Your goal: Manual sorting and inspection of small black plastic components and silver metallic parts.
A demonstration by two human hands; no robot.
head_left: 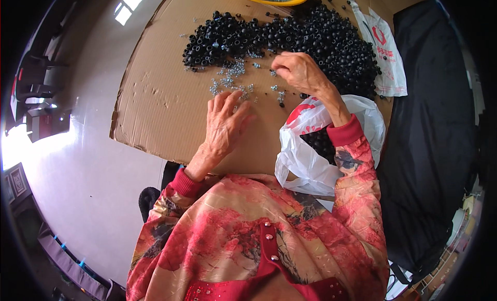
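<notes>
I watched the left hand (226, 120) rest flat and unclenched on cardboard (155, 101); the right hand (299, 72) pinched among small screws (230, 79), its catch hidden.

2 white plastic bags: one (321, 145) near, one (385, 55) right.

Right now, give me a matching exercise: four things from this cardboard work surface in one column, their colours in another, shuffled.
Things:
1. heap of small tube parts
2. scattered little screws
3. tray at the far edge
4. plastic bag by the right hand

Colours:
A. white with red print
B. yellow
C. black
D. silvery

Pairs: 1-C, 2-D, 3-B, 4-A
</notes>
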